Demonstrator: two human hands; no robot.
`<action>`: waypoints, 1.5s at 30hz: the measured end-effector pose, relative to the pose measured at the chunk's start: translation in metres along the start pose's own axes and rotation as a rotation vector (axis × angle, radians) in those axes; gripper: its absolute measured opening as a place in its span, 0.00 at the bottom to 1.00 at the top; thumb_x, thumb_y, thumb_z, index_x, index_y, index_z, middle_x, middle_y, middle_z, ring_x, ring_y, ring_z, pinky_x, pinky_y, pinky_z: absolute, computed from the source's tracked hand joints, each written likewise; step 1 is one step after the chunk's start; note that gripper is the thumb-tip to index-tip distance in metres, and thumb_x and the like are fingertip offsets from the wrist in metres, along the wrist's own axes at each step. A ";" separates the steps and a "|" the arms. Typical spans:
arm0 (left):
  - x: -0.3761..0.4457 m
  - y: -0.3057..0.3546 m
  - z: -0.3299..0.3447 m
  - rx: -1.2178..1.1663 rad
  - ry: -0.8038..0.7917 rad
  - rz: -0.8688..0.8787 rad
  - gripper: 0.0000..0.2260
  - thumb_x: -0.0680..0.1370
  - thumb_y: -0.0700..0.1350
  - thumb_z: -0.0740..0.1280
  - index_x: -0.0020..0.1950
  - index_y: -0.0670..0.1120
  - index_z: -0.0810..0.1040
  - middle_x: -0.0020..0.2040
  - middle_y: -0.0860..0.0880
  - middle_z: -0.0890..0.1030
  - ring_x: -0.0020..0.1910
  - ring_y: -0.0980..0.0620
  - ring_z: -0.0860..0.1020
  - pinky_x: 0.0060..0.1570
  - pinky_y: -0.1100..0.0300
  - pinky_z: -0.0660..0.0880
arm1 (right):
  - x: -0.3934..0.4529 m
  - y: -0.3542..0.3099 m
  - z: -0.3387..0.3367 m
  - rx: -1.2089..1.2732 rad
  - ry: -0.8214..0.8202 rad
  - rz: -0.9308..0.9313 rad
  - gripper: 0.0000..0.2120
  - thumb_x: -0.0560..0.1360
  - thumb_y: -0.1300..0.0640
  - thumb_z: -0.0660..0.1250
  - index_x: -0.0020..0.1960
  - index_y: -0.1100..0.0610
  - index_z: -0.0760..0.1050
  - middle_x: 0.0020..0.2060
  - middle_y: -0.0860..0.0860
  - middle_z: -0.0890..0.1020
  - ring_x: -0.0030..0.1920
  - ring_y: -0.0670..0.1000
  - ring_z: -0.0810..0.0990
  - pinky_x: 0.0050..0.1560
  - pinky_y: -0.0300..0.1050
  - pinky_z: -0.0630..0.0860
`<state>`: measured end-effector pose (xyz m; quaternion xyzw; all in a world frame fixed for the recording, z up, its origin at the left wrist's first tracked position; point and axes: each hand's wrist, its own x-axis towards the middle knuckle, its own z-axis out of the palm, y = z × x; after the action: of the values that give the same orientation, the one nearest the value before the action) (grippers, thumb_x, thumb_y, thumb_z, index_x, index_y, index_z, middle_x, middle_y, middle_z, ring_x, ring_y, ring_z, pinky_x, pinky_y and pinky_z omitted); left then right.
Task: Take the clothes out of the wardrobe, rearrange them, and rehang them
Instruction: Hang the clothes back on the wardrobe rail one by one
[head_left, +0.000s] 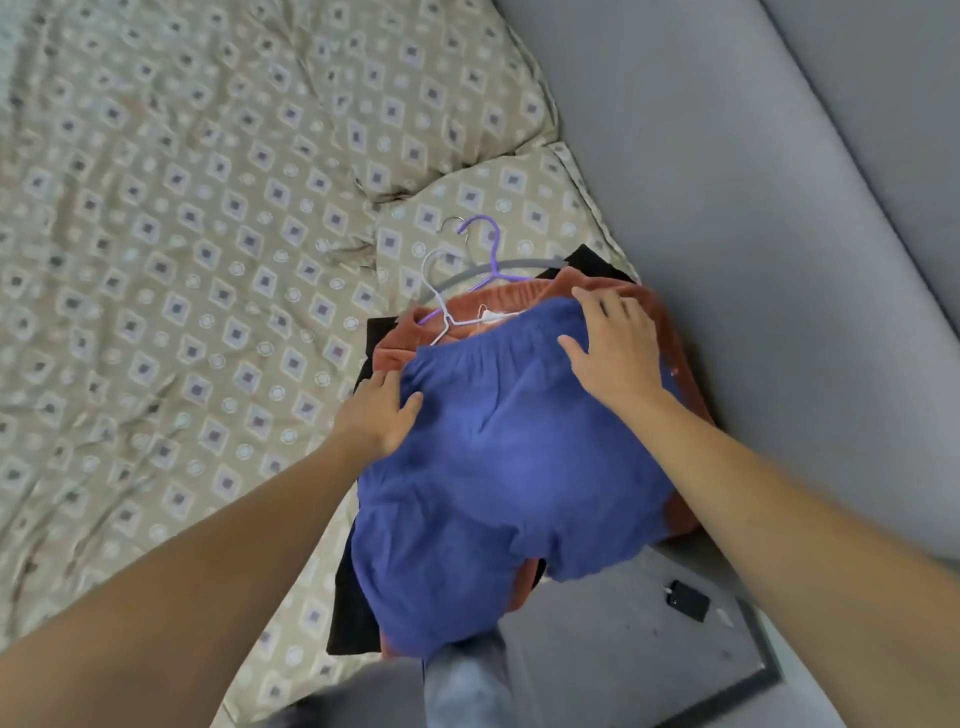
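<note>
A blue garment (498, 467) lies on top of a pile at the bed's right edge, over a rust-orange garment (410, 345) and a black one (348, 613). Three hangers stick out at the pile's top: a purple hanger (493, 249), a white hanger (434, 291) and a grey hanger (467, 275). My left hand (376, 413) rests on the blue garment's left edge, thumb on the cloth and fingers over the side. My right hand (615, 345) lies flat with spread fingers on its upper right part, near the waistband.
The bed (156, 234) has a beige diamond-patterned cover and a pillow (519, 202) under the hanger hooks. A grey padded headboard (727, 234) runs along the right. A small black device (688, 600) lies on a grey ledge at lower right.
</note>
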<state>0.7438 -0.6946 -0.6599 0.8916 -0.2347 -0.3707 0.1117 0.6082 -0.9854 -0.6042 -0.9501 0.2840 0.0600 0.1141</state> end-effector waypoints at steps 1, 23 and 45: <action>0.007 -0.002 0.007 -0.008 -0.005 -0.025 0.19 0.85 0.56 0.59 0.68 0.44 0.69 0.71 0.44 0.72 0.66 0.41 0.72 0.60 0.44 0.73 | 0.006 0.005 0.005 -0.009 -0.014 0.006 0.29 0.79 0.47 0.71 0.76 0.55 0.69 0.68 0.57 0.75 0.66 0.62 0.74 0.65 0.60 0.73; -0.114 0.057 -0.102 -0.602 0.181 0.255 0.17 0.84 0.60 0.61 0.60 0.50 0.80 0.56 0.61 0.82 0.59 0.55 0.80 0.53 0.56 0.74 | -0.084 -0.028 -0.140 0.303 0.223 -0.038 0.24 0.73 0.28 0.66 0.51 0.49 0.74 0.47 0.42 0.75 0.50 0.49 0.75 0.54 0.52 0.75; -0.580 0.180 -0.241 -0.133 0.379 1.236 0.24 0.83 0.64 0.61 0.37 0.47 0.67 0.30 0.53 0.71 0.31 0.51 0.70 0.33 0.51 0.67 | -0.616 -0.190 -0.410 0.122 0.794 0.368 0.22 0.79 0.35 0.59 0.39 0.52 0.66 0.36 0.46 0.73 0.42 0.52 0.72 0.42 0.51 0.68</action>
<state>0.4986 -0.5535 -0.0703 0.6332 -0.6574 -0.0883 0.3989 0.2211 -0.6097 -0.0632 -0.8246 0.4734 -0.3071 0.0396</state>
